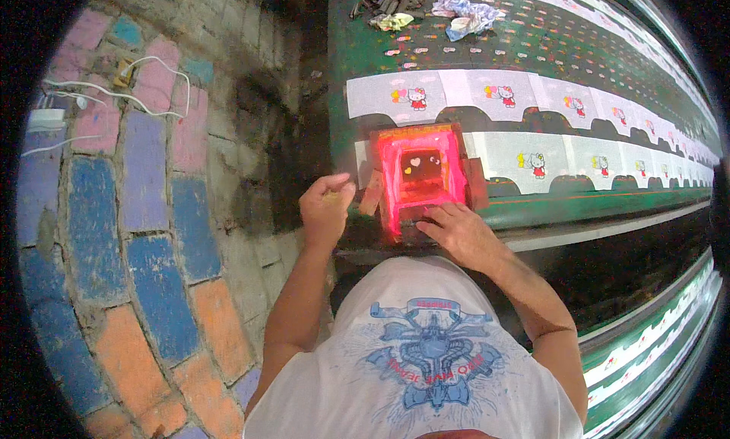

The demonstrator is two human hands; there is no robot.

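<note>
A small screen printing frame (388, 203) smeared with bright pink ink lies at the near left end of the green table. Small heart shapes show in its dark window. My right hand (462, 237) grips the frame's near edge, thumb below and fingers bent over the rim. Off the frame's left side, my left hand (325, 211) is raised with its fingers curled in, and I see nothing in it. Beyond and to the right lie white cut fabric pieces (494, 161) printed with a cat figure in red and yellow. The frame covers part of the near row.
The long green printing table (426, 55) stretches away to the right. Crumpled rags (465, 17) and a heap of dark strips (386, 4) lie at its far left. White cables (156, 108) trail over painted floor bricks (160, 287). Another table with printed pieces (646, 348) stands at lower right.
</note>
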